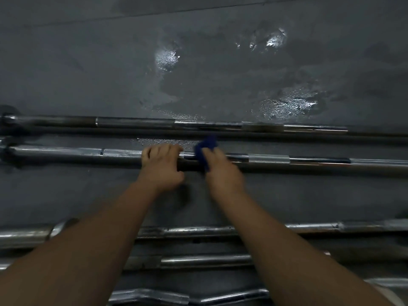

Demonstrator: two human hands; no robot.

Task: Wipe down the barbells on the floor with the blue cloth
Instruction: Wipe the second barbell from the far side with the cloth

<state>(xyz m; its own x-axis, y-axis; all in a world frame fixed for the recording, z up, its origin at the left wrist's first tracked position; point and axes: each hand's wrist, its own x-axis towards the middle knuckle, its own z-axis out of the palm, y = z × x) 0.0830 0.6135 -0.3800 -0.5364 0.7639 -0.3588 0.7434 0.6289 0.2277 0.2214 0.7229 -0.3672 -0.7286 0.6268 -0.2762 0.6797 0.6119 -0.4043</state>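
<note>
Steel, likely heavy and slick, the barbell point(269, 159) is lying under our left hand point(161, 167), fingers point(159, 151) curling round it. Just beside them our right hand point(221, 173) is clamping the soft blue cloth point(206, 147) onto it.

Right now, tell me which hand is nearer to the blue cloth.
Right. The right hand holds the blue cloth against the barbell. The left hand grips the same barbell just left of the cloth, apart from it.
</note>
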